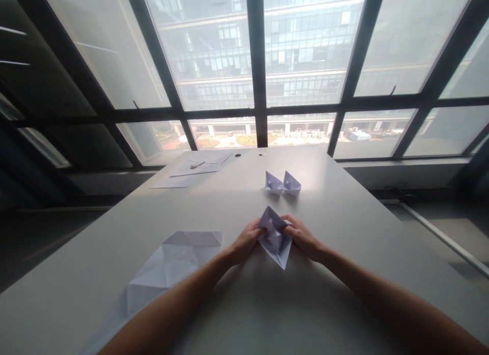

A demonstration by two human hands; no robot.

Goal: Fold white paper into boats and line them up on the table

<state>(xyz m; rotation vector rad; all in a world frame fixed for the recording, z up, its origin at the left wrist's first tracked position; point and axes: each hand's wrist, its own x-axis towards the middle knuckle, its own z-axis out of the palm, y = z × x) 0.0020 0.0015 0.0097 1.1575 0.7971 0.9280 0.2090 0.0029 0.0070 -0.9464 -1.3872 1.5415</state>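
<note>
A folded white paper boat (274, 238) is held between my two hands above the near part of the table, its hollow side and middle peak facing up. My left hand (247, 239) grips its left edge, thumb inside the rim and fingers underneath. On the opposite edge, my right hand (303, 238) pinches the paper in the same way. Just beyond stand two finished-looking paper boats, a left one (273, 184) and a right one (292, 184), side by side and very close together. The fingers under the held boat are partly hidden.
Creased, unfolded paper (171, 263) lies to the left, partly behind my left forearm. Farther back on the left are flat white sheets (179, 170) with a small white pen-like object (197, 165) on top. The white table (336, 202) reaches toward large windows (301, 49).
</note>
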